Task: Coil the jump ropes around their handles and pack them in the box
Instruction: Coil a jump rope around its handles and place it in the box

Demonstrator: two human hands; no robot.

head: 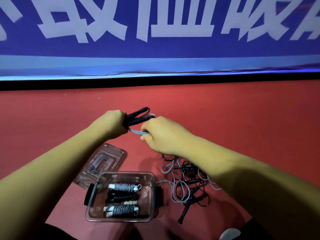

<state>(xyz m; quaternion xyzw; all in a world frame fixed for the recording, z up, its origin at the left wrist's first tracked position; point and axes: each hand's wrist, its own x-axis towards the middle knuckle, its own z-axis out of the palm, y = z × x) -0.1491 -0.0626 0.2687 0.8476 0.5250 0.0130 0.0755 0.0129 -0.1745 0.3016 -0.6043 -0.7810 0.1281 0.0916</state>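
Hands sit close together in front of you, raised over the red floor point(242, 118). Your left hand point(112, 124) is curled tight round a pair of black handles point(138, 115), whose far ends stick out to the right of your fist. Your right hand point(162, 135) is just beside it, fingers closed on several strands of pale blue rope point(137, 132) that run from the handles into your grip. How those strands sit on the handles is hidden by your fingers.

Below your forearms the clear box point(119, 220) stands open on the floor, near your knees. Three coiled ropes lie side by side in it: a grey-and-white bundle point(123, 187) at the far side, a black bundle point(123, 197) in the middle, and a second grey bundle point(121, 209) nearest you. The clear lid point(105, 161) lies flat on the floor just beyond the box's far left corner.

To the right of the box a loose tangle point(188, 181) of black and pale blue rope spreads over the floor, partly under your right forearm, with a loose black handle point(184, 212) at its near edge. One blue strand reaches the box's right side. A blue banner point(155, 49) with large white characters runs along the back.
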